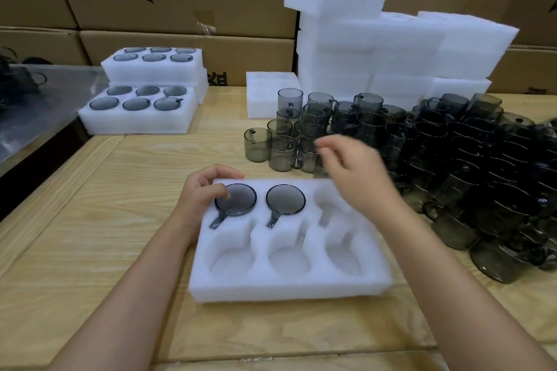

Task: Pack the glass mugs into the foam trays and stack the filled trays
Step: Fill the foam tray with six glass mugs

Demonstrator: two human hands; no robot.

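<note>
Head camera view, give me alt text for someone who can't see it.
A white six-slot foam tray on a wooden table holds two smoky glass mugs in its far row; the left hand rests on its far-left corner and the empty, blurred right hand is raised over loose mugs. Filled trays sit far left.

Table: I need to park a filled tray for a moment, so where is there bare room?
Bare wood lies left of the foam tray by the left hand, running back toward the filled trays, and along the table edge nearest the person. The right side is crowded with loose mugs; the right hand reaches there.
</note>
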